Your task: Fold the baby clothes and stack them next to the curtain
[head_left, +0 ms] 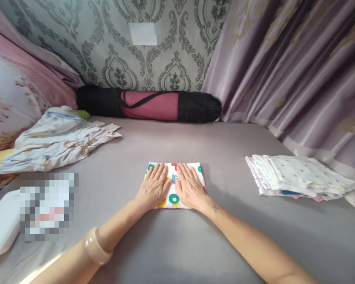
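Observation:
A folded white cloth with bright green, red, yellow and blue prints lies flat on the grey bed sheet, straight ahead of me. My left hand rests palm down on its left half, fingers stretched out and pointing away from me. On the right half my right hand lies flat too, its fingers a little apart. Both palms touch the cloth, and neither hand grips anything. The parts of the cloth under my palms are hidden. A pale bangle sits on my left forearm.
To the right lies a stack of folded cloths. Crumpled light clothes are at the left, above a blurred-out object and a white rounded device. A black and pink rolled bag lies along the patterned wall; curtains hang right.

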